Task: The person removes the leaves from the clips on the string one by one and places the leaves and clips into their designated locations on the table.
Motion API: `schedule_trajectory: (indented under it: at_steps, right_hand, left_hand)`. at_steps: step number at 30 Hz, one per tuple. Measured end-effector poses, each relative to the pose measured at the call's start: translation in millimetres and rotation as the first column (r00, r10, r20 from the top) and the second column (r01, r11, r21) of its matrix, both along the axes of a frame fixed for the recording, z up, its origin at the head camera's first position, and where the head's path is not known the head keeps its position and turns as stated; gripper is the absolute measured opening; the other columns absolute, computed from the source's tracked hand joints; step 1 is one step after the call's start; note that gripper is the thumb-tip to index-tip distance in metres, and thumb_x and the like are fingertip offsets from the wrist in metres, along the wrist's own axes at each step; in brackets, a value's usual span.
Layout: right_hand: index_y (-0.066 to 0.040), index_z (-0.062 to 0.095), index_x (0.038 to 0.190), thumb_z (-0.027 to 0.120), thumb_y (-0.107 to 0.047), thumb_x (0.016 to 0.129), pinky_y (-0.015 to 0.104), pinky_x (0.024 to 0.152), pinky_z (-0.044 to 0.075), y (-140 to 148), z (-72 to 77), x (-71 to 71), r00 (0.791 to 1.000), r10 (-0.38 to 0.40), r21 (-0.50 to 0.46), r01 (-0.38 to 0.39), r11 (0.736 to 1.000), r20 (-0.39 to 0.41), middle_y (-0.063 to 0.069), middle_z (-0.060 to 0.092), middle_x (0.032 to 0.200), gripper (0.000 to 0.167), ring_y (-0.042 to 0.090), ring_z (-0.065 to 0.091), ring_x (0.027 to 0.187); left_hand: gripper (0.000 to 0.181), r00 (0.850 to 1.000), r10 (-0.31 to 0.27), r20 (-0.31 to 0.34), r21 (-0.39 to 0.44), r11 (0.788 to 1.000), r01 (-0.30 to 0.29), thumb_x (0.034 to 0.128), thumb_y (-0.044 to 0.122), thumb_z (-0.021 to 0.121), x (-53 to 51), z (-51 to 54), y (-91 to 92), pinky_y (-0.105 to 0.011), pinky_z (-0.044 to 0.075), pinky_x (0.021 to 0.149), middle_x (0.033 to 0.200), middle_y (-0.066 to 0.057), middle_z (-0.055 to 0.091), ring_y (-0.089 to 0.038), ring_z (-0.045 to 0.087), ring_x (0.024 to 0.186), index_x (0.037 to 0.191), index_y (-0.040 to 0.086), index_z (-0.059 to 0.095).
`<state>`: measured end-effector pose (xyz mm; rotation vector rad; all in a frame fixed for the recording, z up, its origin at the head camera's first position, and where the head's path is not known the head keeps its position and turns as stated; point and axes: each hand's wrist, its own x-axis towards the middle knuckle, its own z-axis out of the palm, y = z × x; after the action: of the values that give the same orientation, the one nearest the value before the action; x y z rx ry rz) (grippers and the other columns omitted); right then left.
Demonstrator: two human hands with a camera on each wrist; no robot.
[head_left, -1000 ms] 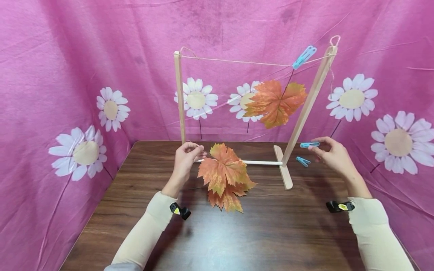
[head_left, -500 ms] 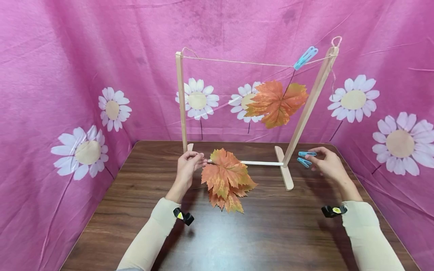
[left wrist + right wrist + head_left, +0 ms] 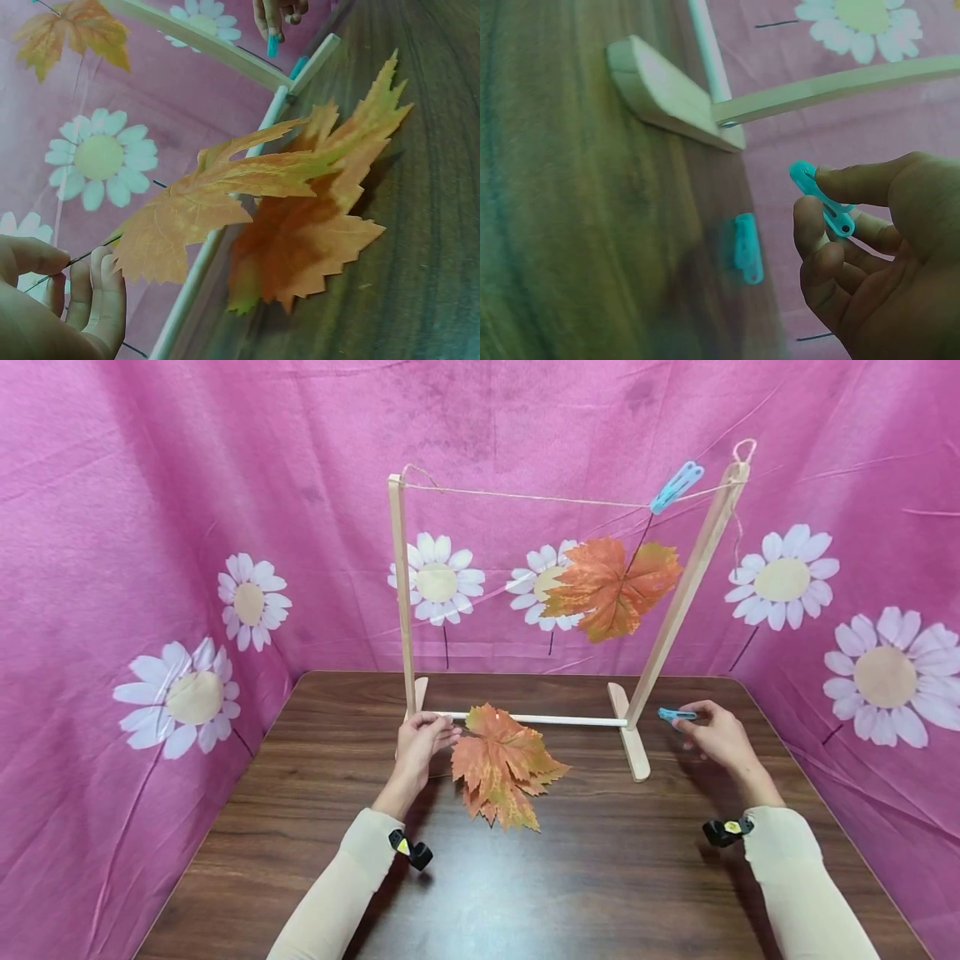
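My left hand pinches the thin dark stem of an orange artificial maple leaf between thumb and forefinger. Beneath it another maple leaf lies on the table, partly covered. Between the thumb and fingers of my right hand is a light-blue clothespin, held above the table. A second blue clothespin lies on the wood near it; in the head view the two overlap. One more clothespin grips the string and the stem of a hanging maple leaf.
The string runs between two wooden posts, joined low down by a white rod. A wooden foot stands between the rod and my right hand. Pink cloth with printed daisies surrounds the brown table.
My left hand has come down slightly, lowering the pinched leaf over the other one. The right hand has moved down and a little left, bringing its clothespin close to the lying one.
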<state>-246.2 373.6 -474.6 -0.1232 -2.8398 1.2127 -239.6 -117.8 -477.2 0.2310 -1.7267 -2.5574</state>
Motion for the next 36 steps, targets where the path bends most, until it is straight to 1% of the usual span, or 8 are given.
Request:
schedule_trajectory:
  at_steps: [7,11,15,20,25,28,30,36]
  right_hand:
    - [0.008,0.053,0.138,0.066,-0.023,0.104,0.034,0.049,0.055,-2,-14.1,0.0,1.0,-0.006,-0.034,0.007,0.999,0.031,0.006,0.075,0.073,0.048,0.013,0.068,0.058]
    - [0.01,0.051,0.138,0.067,-0.021,0.104,0.031,0.049,0.054,-6,-19.1,0.0,0.999,-0.002,-0.051,0.004,0.999,0.036,0.009,0.075,0.077,0.049,0.01,0.067,0.058]
    - [0.011,0.051,0.138,0.067,-0.02,0.103,0.031,0.048,0.053,-8,-23.8,-0.3,0.999,0.001,-0.052,0.001,0.999,0.042,0.009,0.075,0.078,0.049,0.009,0.066,0.057]
    - [0.011,0.052,0.137,0.068,-0.02,0.103,0.031,0.047,0.053,-9,-27.9,-0.6,0.999,0.007,-0.038,-0.005,0.999,0.045,0.008,0.074,0.078,0.048,0.01,0.066,0.057]
    - [0.011,0.052,0.136,0.068,-0.02,0.103,0.032,0.047,0.053,-9,-30.0,-0.1,0.999,0.009,-0.036,-0.007,0.999,0.053,0.004,0.073,0.074,0.048,0.011,0.066,0.057]
    - [0.01,0.053,0.135,0.068,-0.02,0.103,0.032,0.047,0.053,-9,-31.6,-0.3,0.999,0.008,-0.028,-0.006,1.0,0.047,0.007,0.074,0.077,0.047,0.011,0.067,0.058]
    - [0.01,0.054,0.134,0.068,-0.02,0.102,0.032,0.047,0.053,-10,-32.6,-0.3,0.999,0.008,-0.021,-0.008,1.0,0.04,0.01,0.075,0.081,0.046,0.011,0.067,0.058]
    - [0.01,0.054,0.134,0.068,-0.02,0.103,0.032,0.047,0.053,-10,-35.4,0.8,0.999,0.016,-0.007,-0.016,1.0,0.043,0.008,0.073,0.079,0.044,0.011,0.066,0.059]
  left_hand:
    - [0.012,1.0,-0.011,0.02,-0.02,1.0,0.011,0.1001,-0.009,0.059,4.6,-8.4,-2.0,-0.026,0.065,0.071,0.081,-0.005,0.075,-0.012,0.077,0.069,0.093,0.002,0.057]
    - [0.012,0.999,-0.009,0.032,-0.027,1.0,0.01,0.0965,-0.012,0.062,4.6,-15.5,-5.1,-0.027,0.065,0.07,0.084,-0.012,0.077,-0.014,0.077,0.068,0.095,-0.001,0.057]
    - [0.017,0.999,-0.011,0.036,-0.038,0.999,0.013,0.0928,-0.016,0.064,3.1,-22.4,-10.0,-0.028,0.066,0.071,0.08,-0.009,0.075,-0.014,0.076,0.068,0.096,-0.002,0.056]
    - [0.019,0.997,-0.04,0.059,-0.115,0.992,0.047,0.0916,-0.017,0.067,2.5,-27.4,-18.0,-0.025,0.064,0.069,0.074,-0.003,0.072,-0.012,0.074,0.067,0.097,-0.002,0.055]
    - [0.01,0.993,-0.079,0.089,-0.241,0.965,0.099,0.0939,-0.011,0.066,2.4,-28.4,-24.8,-0.023,0.063,0.068,0.074,-0.003,0.072,-0.011,0.071,0.066,0.1,-0.007,0.059]
    - [0.007,0.993,-0.089,0.084,-0.359,0.926,0.113,0.0931,-0.01,0.065,3.1,-27.7,-27.6,-0.024,0.062,0.067,0.076,-0.006,0.071,-0.012,0.069,0.067,0.099,-0.008,0.062]
    - [0.006,0.993,-0.089,0.075,-0.464,0.879,0.114,0.0909,-0.009,0.067,3.2,-27.0,-28.7,-0.024,0.061,0.065,0.075,-0.007,0.069,-0.013,0.067,0.064,0.096,-0.007,0.065]
    - [0.007,0.994,-0.103,0.038,-0.734,0.672,0.097,0.0845,-0.001,0.076,4.2,-24.2,-30.6,-0.025,0.052,0.063,0.075,-0.006,0.071,-0.012,0.062,0.062,0.087,0.004,0.072]
